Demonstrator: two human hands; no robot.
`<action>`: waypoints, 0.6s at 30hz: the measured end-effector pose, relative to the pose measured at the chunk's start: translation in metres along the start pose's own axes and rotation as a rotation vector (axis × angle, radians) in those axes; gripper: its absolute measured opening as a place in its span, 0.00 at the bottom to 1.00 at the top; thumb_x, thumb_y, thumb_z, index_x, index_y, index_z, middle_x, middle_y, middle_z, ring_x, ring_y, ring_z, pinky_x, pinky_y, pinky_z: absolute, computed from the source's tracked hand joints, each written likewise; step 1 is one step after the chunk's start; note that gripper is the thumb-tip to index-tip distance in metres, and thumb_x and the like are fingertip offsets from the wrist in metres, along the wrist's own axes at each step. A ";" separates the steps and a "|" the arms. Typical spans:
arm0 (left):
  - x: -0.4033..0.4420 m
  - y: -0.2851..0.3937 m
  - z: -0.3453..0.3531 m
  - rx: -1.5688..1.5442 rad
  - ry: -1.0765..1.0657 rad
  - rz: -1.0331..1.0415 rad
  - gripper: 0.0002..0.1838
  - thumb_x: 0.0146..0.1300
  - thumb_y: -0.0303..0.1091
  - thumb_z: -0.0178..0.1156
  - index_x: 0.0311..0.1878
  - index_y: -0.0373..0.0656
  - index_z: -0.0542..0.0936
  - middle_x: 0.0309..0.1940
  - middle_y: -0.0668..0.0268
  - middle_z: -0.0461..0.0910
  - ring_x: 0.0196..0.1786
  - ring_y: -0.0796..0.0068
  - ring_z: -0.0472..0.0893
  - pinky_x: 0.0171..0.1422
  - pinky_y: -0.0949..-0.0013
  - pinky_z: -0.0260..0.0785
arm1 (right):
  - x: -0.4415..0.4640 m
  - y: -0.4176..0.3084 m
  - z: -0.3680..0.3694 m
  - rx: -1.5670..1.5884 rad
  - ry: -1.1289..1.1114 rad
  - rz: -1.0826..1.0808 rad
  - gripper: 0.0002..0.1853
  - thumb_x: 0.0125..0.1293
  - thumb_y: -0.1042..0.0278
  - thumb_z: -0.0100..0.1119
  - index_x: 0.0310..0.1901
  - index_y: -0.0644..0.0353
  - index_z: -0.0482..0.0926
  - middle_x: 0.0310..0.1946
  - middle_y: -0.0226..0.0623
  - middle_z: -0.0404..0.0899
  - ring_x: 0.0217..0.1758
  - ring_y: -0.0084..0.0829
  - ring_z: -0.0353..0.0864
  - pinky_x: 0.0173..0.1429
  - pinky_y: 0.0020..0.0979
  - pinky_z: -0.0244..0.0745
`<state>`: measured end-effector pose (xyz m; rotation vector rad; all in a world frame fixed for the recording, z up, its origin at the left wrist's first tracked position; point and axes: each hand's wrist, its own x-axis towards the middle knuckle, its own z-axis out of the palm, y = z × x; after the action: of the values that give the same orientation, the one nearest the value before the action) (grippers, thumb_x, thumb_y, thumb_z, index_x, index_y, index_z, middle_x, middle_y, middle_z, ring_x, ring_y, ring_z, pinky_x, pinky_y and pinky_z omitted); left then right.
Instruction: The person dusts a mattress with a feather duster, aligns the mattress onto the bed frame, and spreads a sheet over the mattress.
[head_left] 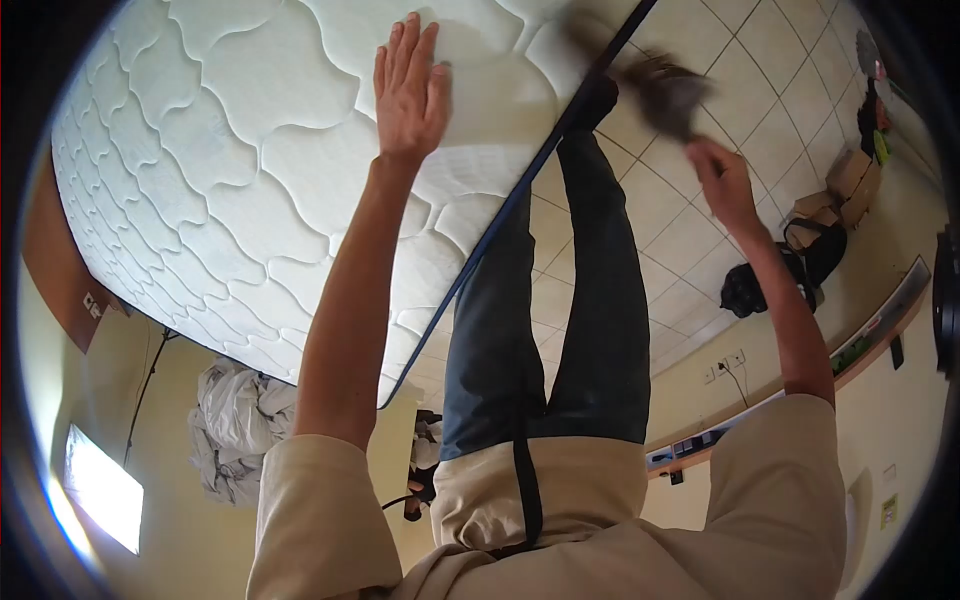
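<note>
My left hand (410,95) lies palm down, fingers stretched out, on the white quilted surface of a mattress (270,120). In my right hand (722,180), the fingers are wrapped round the near end of a brown duster (668,95). Its shaggy, feather-like head is smeared by motion, so its exact shape is hard to make out. The duster reaches toward the mattress's dark blue edge (500,222), and another brown blur shows just across that edge. Whether it touches the mattress I cannot tell.
My legs stand beside the mattress edge on a tiled floor (690,235). Toward the right wall are cardboard boxes (853,185) and a black bag (745,290). A long shelf (865,345) runs along that wall. Crumpled whitish fabric (240,420) is piled at the left.
</note>
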<state>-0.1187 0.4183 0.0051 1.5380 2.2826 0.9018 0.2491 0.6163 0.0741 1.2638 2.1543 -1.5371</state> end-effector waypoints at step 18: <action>-0.010 0.011 0.006 0.092 0.029 0.019 0.28 0.75 0.41 0.41 0.74 0.43 0.68 0.77 0.53 0.62 0.80 0.51 0.57 0.82 0.47 0.43 | -0.013 0.005 0.090 0.243 0.388 0.050 0.19 0.76 0.60 0.58 0.58 0.66 0.79 0.22 0.30 0.71 0.26 0.19 0.64 0.30 0.28 0.63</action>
<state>-0.1036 0.4141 0.0061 1.5970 2.3644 0.8394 0.2340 0.5333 0.0400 1.8125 2.1757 -1.6883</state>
